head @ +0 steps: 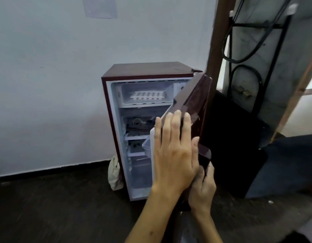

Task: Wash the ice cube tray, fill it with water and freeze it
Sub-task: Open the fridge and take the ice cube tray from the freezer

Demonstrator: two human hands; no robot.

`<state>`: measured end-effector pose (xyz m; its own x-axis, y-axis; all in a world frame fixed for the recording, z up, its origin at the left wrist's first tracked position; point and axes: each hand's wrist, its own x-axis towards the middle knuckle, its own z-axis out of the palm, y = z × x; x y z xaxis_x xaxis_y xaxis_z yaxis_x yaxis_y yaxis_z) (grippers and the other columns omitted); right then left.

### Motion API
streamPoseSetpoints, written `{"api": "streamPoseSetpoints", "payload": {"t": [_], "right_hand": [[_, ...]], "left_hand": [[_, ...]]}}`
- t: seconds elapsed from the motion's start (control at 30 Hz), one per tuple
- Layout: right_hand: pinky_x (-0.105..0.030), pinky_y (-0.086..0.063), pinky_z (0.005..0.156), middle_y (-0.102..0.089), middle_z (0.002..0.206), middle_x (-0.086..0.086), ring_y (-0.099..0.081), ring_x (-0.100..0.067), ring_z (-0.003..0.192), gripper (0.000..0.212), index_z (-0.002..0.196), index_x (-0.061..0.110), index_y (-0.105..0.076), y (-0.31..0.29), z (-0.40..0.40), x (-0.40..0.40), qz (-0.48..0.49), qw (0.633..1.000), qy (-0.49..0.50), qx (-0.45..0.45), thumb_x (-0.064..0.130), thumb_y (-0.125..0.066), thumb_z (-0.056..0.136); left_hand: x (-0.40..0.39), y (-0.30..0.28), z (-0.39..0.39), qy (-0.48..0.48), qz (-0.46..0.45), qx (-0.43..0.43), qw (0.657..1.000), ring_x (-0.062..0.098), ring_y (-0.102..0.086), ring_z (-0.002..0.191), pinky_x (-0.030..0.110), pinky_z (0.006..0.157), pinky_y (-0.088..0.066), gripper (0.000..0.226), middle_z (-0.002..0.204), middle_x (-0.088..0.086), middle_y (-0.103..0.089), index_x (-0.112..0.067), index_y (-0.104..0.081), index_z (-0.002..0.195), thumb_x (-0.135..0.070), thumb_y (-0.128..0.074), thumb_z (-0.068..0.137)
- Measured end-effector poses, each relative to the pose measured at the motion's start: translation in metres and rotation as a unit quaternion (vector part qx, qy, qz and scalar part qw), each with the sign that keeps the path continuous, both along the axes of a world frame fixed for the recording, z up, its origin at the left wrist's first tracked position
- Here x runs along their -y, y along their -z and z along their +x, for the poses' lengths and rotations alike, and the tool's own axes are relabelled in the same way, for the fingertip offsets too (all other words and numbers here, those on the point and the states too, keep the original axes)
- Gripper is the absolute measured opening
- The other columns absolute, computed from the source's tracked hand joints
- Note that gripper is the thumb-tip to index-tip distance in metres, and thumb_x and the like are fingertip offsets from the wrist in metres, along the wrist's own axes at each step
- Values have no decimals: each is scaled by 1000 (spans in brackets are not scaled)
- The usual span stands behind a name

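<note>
On door edge, frame centre: left hand [174, 155] flat, fingers spread wide over free edge of fridge door [192, 106], not gripping, looks like pushing it shut. Right hand [202, 188] at 5 o'clock from left, curled round door's lower edge, likely steadying swing. Door half open. Ice cube tray [147, 95] at 11 o'clock from hands, flat in freezer compartment [124, 100] at top of mini fridge [148, 69]; fill level unclear. Judgement: tray placed, closing door is last step. Pale bag [114, 174] on floor at 9 o'clock of fridge base.
</note>
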<state>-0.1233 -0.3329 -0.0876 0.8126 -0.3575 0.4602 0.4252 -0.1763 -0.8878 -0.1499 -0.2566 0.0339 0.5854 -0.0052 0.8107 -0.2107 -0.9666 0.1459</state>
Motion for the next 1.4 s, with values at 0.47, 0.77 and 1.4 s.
{"api": "streamPoseSetpoints", "payload": {"t": [0.47,0.77,1.4], "right_hand": [[-24,-35,106,-48,141,-7,-43,-16,133,41,140,11,-43,-54,-7,126,138,936,323,19,10,-41,99],[-45,-12,119,-21,153,-24,-12,-33,146,49,142,-5,-36,-59,16,94,-318,881,338,90,13,-40,96],[-38,-1,118,-23,157,-11,-14,-22,146,55,149,4,-27,-4,100,185,-576,766,244,-150,31,-24,100]], "left_hand": [[20,97,75,162,-196,-155,954,3,-1,146,37,121,0,60,159,-4,-11,-16,-15,151,-45,-16,98],[52,119,146,241,-28,-232,942,5,9,146,26,117,13,64,159,-5,4,-17,-5,152,-49,-8,97],[147,124,198,265,93,-208,937,23,-1,147,39,120,1,63,159,10,-8,-7,-6,149,-41,-18,98]]}}
